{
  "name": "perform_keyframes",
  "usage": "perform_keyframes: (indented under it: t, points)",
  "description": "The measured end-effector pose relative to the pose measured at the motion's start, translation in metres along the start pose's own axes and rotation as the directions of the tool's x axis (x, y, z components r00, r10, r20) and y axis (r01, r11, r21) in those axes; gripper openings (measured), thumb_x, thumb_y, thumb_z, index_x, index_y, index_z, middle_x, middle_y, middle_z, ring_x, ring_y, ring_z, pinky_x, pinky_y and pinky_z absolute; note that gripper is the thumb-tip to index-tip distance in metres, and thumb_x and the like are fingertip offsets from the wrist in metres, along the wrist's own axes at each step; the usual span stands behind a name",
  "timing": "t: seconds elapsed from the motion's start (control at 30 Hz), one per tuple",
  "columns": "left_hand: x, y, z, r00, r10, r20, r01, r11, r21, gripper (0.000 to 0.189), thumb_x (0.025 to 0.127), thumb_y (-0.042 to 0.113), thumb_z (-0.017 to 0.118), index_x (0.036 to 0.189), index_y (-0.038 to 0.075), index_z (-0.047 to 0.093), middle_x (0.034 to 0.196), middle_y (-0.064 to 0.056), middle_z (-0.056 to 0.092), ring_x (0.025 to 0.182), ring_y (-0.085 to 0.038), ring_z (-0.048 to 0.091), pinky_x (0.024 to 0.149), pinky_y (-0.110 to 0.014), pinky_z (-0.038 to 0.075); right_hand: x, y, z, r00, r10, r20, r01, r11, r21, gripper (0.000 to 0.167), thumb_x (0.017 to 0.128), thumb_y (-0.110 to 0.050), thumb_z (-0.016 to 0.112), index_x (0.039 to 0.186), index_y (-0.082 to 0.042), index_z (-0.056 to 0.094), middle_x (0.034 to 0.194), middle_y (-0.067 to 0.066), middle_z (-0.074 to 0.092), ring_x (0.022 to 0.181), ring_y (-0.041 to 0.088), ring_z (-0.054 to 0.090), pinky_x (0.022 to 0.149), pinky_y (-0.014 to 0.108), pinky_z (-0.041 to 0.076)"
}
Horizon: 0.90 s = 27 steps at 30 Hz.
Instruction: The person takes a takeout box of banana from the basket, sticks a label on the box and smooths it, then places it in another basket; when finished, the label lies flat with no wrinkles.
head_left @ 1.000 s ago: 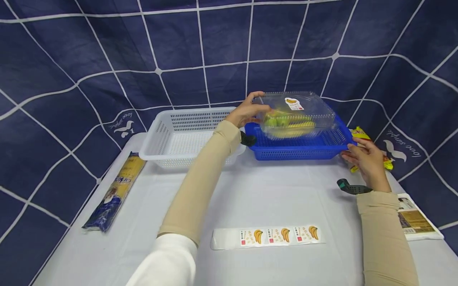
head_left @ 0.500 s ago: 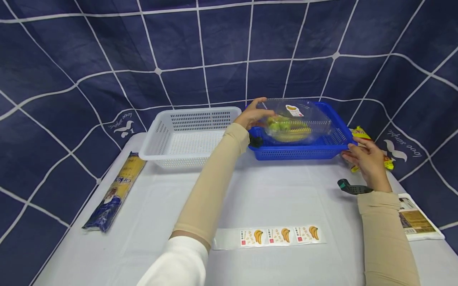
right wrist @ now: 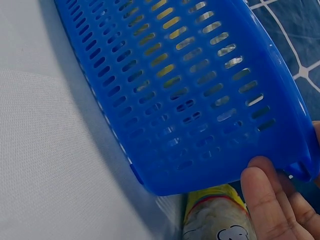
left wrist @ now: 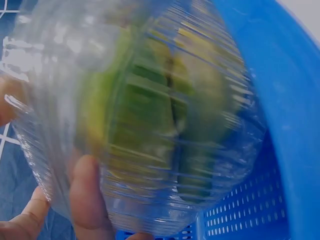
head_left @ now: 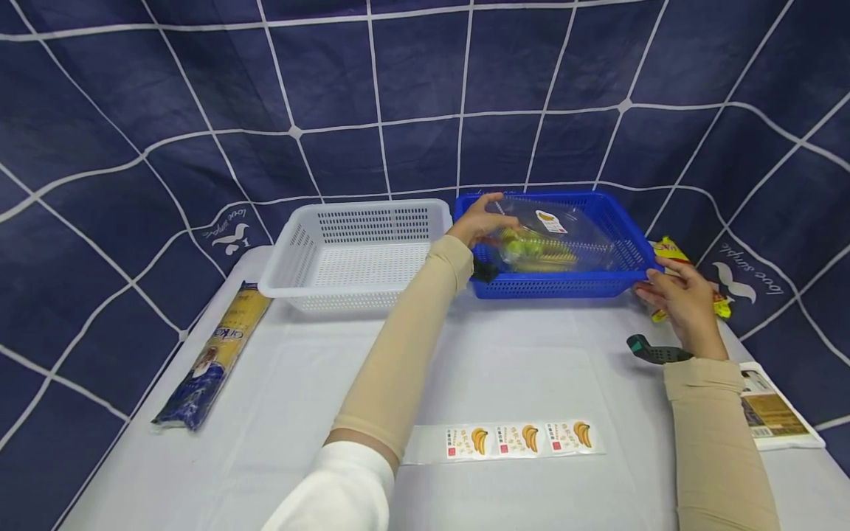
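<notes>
A clear plastic clamshell box (head_left: 584, 240) with a banana label on its lid sits tilted inside the blue basket (head_left: 558, 286). Through its ribbed wall, yellow-green bananas (left wrist: 145, 105) show, blurred in the left wrist view. My left hand (head_left: 481, 221) grips the box by its left end, thumb and fingers on the plastic. At the basket's front right corner, my right hand (head_left: 680, 299) holds the rim; in the right wrist view its fingers (right wrist: 265, 200) touch the blue wall from outside.
Left of the blue basket stands a white basket (head_left: 358, 291). A noodle-like packet (head_left: 215, 354) lies at far left. A strip of banana stickers (head_left: 505, 441) lies in front. On the right are a yellow bag (head_left: 667, 247) and a brown-and-white package (head_left: 773, 409).
My left hand has lowered the clamshell box into the blue basket, shifting slightly right. My right hand has stayed at the basket's corner.
</notes>
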<state>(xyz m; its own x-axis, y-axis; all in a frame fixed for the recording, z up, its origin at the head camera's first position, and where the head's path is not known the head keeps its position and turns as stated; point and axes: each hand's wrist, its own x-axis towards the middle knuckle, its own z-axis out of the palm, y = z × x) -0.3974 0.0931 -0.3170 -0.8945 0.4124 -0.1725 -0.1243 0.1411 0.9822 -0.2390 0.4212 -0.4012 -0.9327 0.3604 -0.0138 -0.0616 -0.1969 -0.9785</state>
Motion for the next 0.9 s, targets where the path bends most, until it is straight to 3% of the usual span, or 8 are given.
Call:
perform_keyframes:
  t: [0.33,0.43,0.67,0.9]
  points:
    - [-0.002,0.002,0.0,1.0,-0.02,0.004,0.02,0.999,0.046,0.096,0.092,0.004,0.082,0.172,0.018,0.031,0.172,-0.014,0.034,0.143,-0.032,0.052,0.091,-0.041,0.062,-0.001,0.001,-0.001,1.0,-0.005,0.008,0.005,1.0,0.005,0.023,0.106,-0.009,0.069,0.126,-0.018,0.06,0.092,-0.009,0.078,0.077,0.008,0.078,0.07,0.024,0.063]
    - [-0.001,0.002,0.0,1.0,-0.015,-0.02,0.016,0.999,0.037,0.095,0.093,0.004,0.081,0.172,0.019,0.031,0.172,-0.015,0.035,0.141,-0.033,0.055,0.094,-0.043,0.062,-0.002,0.0,0.0,1.0,0.01,0.007,-0.01,1.0,0.007,0.023,0.106,-0.011,0.07,0.125,-0.019,0.06,0.092,-0.009,0.077,0.077,0.008,0.078,0.07,0.024,0.063]
    - [0.006,-0.002,0.007,0.989,0.006,-0.151,0.008,0.996,0.09,0.092,0.094,0.012,0.086,0.17,0.022,0.035,0.172,-0.011,0.038,0.137,-0.03,0.059,0.103,-0.042,0.057,-0.004,-0.001,0.001,1.0,0.011,0.017,-0.011,1.0,0.004,0.024,0.106,-0.01,0.07,0.126,-0.018,0.06,0.092,-0.008,0.077,0.078,0.008,0.078,0.069,0.024,0.063]
    - [0.008,-0.003,0.013,0.988,-0.016,-0.153,0.029,0.996,0.086,0.084,0.101,0.023,0.08,0.171,0.018,0.034,0.17,-0.013,0.041,0.142,-0.03,0.058,0.106,-0.039,0.056,-0.004,-0.001,0.001,1.0,0.012,0.006,-0.012,1.0,0.01,0.023,0.106,-0.01,0.07,0.125,-0.019,0.061,0.091,-0.008,0.077,0.076,0.008,0.078,0.069,0.024,0.063]
